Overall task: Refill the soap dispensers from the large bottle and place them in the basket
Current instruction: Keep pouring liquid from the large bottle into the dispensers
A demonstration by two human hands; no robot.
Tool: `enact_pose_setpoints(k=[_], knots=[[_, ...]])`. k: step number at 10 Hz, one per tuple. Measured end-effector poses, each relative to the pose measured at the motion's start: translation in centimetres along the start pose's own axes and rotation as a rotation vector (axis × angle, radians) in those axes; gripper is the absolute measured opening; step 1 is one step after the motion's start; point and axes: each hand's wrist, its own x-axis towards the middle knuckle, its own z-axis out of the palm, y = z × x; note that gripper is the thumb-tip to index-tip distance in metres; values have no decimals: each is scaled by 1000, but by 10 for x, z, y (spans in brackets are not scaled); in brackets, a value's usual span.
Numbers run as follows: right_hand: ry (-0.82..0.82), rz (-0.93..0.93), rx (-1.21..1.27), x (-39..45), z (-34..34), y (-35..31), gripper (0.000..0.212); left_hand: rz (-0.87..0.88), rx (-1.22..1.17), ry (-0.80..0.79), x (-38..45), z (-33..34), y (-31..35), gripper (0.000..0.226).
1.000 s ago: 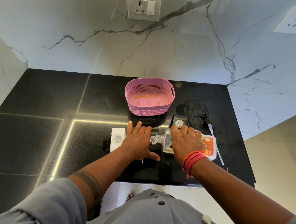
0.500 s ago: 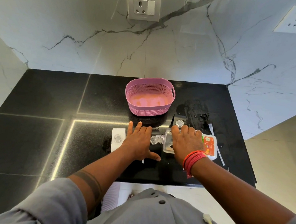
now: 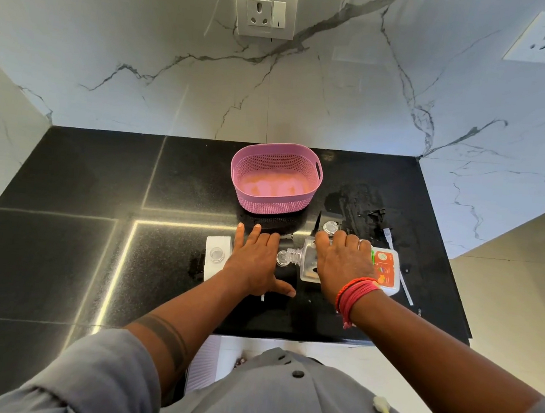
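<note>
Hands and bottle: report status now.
Left hand flat on counter, empty. Right hand resting on large bottle, lying sideways. Basket empty, path clear.

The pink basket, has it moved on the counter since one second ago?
No. The pink basket sits at the same spot, just right of the pale seam line in the black counter, below the wall socket.

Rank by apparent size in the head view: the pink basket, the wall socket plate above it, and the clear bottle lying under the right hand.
1. Pink basket, largest.
2. Wall socket plate.
3. Clear bottle, partly hidden by the right hand, so its rank against the plate is unsure.
</note>
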Motion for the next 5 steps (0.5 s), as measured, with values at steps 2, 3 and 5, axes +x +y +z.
enact_pose_setpoints(k=[2,3,5], knots=[[-19,-4,-4,0,-1,0,53,-3,2,-1,1,1,0,142],[-21,0,-5,0,-1,0,54,-3,6,-1,1,0,0,141],[-16,2,-2,0,0,0,55,-3,3,-9,1,0,1,140]])
